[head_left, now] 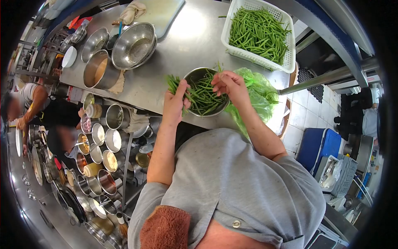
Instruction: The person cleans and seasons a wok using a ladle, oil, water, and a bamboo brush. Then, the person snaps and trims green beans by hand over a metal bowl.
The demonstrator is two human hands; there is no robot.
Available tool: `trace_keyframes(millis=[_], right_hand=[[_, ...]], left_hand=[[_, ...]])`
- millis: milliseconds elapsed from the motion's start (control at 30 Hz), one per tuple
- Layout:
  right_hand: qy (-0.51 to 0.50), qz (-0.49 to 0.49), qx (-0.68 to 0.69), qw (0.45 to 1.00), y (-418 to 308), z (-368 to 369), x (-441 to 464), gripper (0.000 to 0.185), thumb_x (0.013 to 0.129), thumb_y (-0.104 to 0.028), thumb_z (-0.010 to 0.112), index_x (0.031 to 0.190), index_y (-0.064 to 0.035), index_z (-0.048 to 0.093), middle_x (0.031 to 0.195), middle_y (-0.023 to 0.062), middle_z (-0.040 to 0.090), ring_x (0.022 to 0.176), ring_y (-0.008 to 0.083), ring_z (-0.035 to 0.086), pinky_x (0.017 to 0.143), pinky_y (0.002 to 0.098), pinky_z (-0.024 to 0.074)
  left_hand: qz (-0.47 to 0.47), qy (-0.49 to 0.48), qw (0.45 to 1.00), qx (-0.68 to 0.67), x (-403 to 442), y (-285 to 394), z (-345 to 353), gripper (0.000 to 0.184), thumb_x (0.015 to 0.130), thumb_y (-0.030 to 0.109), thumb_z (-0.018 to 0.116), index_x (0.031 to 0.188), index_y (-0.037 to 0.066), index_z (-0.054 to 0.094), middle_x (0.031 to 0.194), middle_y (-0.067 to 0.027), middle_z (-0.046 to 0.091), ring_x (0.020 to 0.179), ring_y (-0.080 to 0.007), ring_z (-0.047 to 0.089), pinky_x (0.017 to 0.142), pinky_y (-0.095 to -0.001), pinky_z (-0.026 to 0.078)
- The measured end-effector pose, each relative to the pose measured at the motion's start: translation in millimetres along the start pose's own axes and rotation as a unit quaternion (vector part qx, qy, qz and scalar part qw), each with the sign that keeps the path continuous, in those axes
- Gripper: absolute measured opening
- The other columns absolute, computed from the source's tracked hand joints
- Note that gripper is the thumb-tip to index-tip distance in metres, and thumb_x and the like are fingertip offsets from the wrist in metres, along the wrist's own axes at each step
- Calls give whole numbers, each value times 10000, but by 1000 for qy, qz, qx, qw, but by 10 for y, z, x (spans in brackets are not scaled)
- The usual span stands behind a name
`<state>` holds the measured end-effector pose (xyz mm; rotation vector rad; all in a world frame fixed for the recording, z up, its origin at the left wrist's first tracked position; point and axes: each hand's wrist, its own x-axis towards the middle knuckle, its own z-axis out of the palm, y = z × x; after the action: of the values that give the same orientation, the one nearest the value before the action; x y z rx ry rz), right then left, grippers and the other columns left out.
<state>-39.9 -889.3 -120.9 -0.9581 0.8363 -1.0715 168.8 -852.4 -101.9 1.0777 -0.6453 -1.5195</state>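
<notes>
Over the left rim of a metal bowl [222, 108] partly filled with green beans [204, 97], my left hand [177, 98] is closed around a bunch of green beans [172, 84]. My right hand [229, 86] is above the bowl's right side, its fingers curled and pinched together near a thin green piece; what exactly they hold is too small to tell. Beside the bowl on the right lies a green plastic bag [262, 93] with more beans showing in it. A white basket [258, 59] full of green beans stands at the table's back right.
Metal colanders [143, 35] and a deep pot [92, 76] stand on the left of the steel table [182, 50], with a cutting board [166, 10] behind. Many food containers [112, 140] and two people are at the left. A blue cooler [317, 145] sits on the floor at right.
</notes>
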Motion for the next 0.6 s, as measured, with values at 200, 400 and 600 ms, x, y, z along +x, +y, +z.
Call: trace_keyframes(millis=[200, 400, 600], right_hand=[[-15, -11, -171, 985, -65, -100, 29, 160, 890, -127, 626, 980, -13, 692, 819, 71, 676, 700, 161, 648, 587, 280, 512], [-128, -173, -511, 832, -27, 6, 40, 218, 798, -38, 628, 1009, -39, 684, 898, 132, 641, 815, 309, 616, 699, 362, 492], [-78, -202, -603, 768, 167, 228, 166, 173, 788, -72, 614, 950, -63, 674, 880, 135, 567, 804, 322, 616, 713, 423, 502]], left_hand=[[20, 8, 997, 77, -63, 35, 60, 291, 935, 311, 611, 784, 64, 575, 646, 25, 520, 450, -34, 402, 391, -204, 299], [54, 43, 995, 67, -39, 141, -55, 294, 930, 296, 616, 739, 80, 558, 655, 28, 521, 445, -32, 398, 395, -199, 295], [39, 58, 994, 83, -59, 127, -39, 304, 931, 314, 610, 730, 93, 554, 641, 31, 515, 434, -30, 388, 391, -197, 282]])
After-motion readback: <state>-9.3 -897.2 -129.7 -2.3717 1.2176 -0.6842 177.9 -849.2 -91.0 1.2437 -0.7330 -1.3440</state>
